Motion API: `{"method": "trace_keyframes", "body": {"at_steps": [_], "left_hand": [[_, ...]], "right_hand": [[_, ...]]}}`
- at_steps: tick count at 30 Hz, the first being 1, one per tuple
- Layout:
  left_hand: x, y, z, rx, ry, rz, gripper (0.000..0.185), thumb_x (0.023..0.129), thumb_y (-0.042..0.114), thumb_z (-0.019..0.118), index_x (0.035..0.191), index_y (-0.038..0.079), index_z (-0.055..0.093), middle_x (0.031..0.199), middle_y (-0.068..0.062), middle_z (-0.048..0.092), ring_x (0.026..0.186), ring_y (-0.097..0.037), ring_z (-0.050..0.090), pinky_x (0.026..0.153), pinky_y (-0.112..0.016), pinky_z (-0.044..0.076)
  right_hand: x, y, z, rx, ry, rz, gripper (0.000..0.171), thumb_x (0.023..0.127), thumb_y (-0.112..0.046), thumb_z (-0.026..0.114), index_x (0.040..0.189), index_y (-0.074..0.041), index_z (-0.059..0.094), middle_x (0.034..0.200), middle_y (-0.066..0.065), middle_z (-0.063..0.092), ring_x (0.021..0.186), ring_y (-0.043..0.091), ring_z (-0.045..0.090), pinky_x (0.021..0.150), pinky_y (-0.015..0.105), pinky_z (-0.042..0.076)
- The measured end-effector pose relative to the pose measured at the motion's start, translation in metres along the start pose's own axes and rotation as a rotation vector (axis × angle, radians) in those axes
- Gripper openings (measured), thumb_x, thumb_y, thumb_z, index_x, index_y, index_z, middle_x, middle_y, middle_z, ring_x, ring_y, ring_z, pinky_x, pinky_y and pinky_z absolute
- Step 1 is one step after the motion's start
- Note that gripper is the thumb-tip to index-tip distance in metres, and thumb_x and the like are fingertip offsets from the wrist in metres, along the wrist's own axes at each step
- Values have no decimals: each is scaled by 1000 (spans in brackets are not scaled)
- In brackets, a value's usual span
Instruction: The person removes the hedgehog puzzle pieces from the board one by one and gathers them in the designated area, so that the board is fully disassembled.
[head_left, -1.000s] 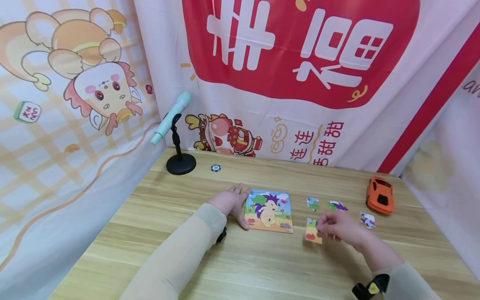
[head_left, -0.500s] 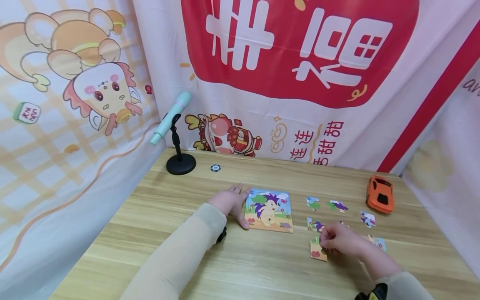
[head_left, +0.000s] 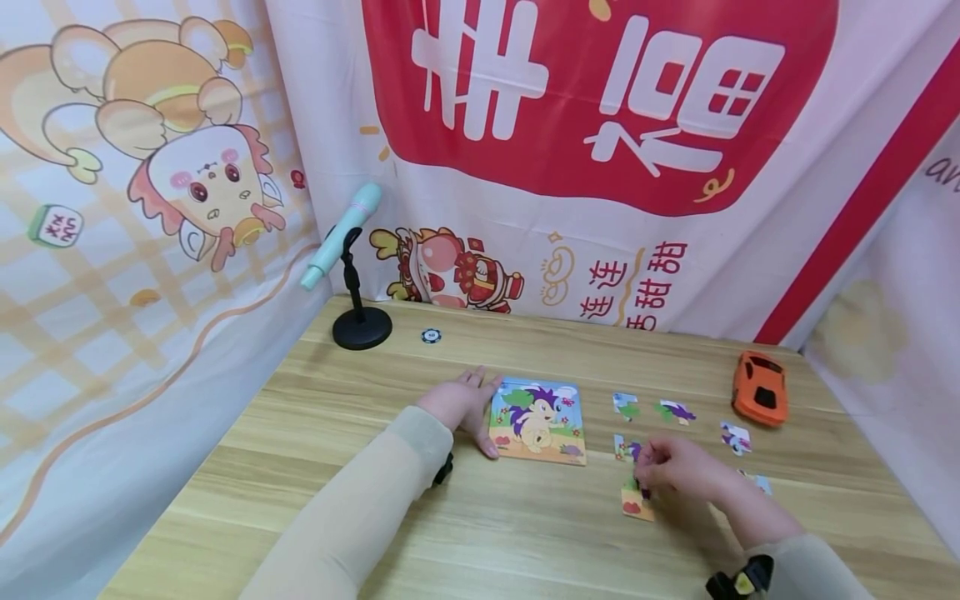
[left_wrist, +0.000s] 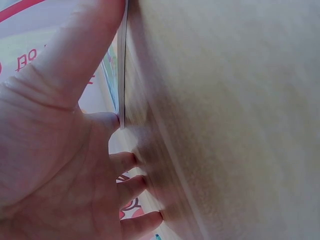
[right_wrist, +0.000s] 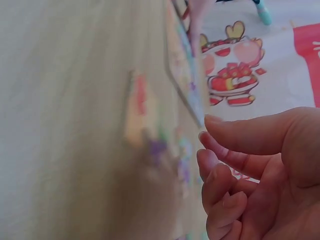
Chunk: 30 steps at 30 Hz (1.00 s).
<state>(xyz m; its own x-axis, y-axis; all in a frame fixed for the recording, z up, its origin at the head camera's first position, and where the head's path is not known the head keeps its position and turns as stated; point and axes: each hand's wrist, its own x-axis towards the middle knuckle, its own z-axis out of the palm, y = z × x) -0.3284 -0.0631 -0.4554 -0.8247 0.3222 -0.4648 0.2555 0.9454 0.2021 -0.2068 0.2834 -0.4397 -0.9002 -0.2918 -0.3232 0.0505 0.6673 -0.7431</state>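
Observation:
A square puzzle picture board [head_left: 537, 421] with a purple hedgehog lies flat on the wooden table. My left hand [head_left: 465, 408] rests at its left side, fingers spread; in the left wrist view the thumb and index finger [left_wrist: 107, 122] touch its edge. My right hand [head_left: 678, 471] is above the loose pieces. In the right wrist view its thumb and index finger are a little apart with nothing between them, the other fingers loosely curled. Just beyond them lies an orange-bottomed puzzle piece [head_left: 636, 505], flat on the table. Another piece [head_left: 626, 448] lies behind it, partly hidden by the hand.
More loose pieces lie around: a blue-green one [head_left: 626, 407], a purple one [head_left: 677, 411], one at the right [head_left: 736, 438] and one [head_left: 761, 483] half behind my right hand. An orange toy car [head_left: 760, 389], a microphone on a stand [head_left: 362, 327] and a poker chip [head_left: 431, 336] stand farther back.
My right hand has carried the orange-bottomed piece toward the front of the table, set it below the other pieces and let it go, then lifted slightly back. The left hand has stayed put.

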Motion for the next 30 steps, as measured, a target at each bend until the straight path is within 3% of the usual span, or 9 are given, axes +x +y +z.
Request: {"method": "trace_keyframes", "body": {"at_steps": [7,14,20,24,27,30], "left_hand": [[4,-2,2,9,-2,7,148,41,72,84,160,32,6,165,-8,-6,149,-33,-2,114,-62,16],[-4,1,-2,1,4,1,149,39,72,84,160,32,7,165,-7,-4,149,-32,0,115,-59,16],[0,-1,1,3,-9,-2,149,39,73,83,159,33,4,165,-5,-7,149,-30,-2,115,-59,15],[-13,3,-4,-7,3,4,144,45,69,84,160,32,7,165,-7,-4,150,-31,0,116,-55,16],[-12,3,-4,-11,3,8,143,46,67,85,160,32,7,165,-7,-3,149,-32,0,116,-56,16],[1,-1,1,-9,0,-2,148,40,69,85,160,33,6,165,-7,-5,149,-32,-1,115,-58,15]], "right_hand": [[13,-36,-1,-39,50,-95,13,93,-14,70,97,-4,63,85,8,58,73,27,56,61,38,50],[38,-68,16,-130,103,-139,7,93,-14,69,95,-8,65,86,5,59,74,21,54,61,36,49],[71,-70,45,-81,100,-164,11,90,-7,72,98,-6,65,85,7,59,70,20,56,58,33,49],[85,-73,62,-86,110,-129,18,85,-5,77,98,-8,64,82,7,59,68,20,57,57,32,49],[88,-77,70,-93,121,-108,22,83,-6,79,98,-7,63,81,7,58,69,21,54,57,32,47],[91,-78,74,-101,130,-84,29,80,-10,83,100,-7,62,83,8,57,71,22,53,59,32,45]]}}
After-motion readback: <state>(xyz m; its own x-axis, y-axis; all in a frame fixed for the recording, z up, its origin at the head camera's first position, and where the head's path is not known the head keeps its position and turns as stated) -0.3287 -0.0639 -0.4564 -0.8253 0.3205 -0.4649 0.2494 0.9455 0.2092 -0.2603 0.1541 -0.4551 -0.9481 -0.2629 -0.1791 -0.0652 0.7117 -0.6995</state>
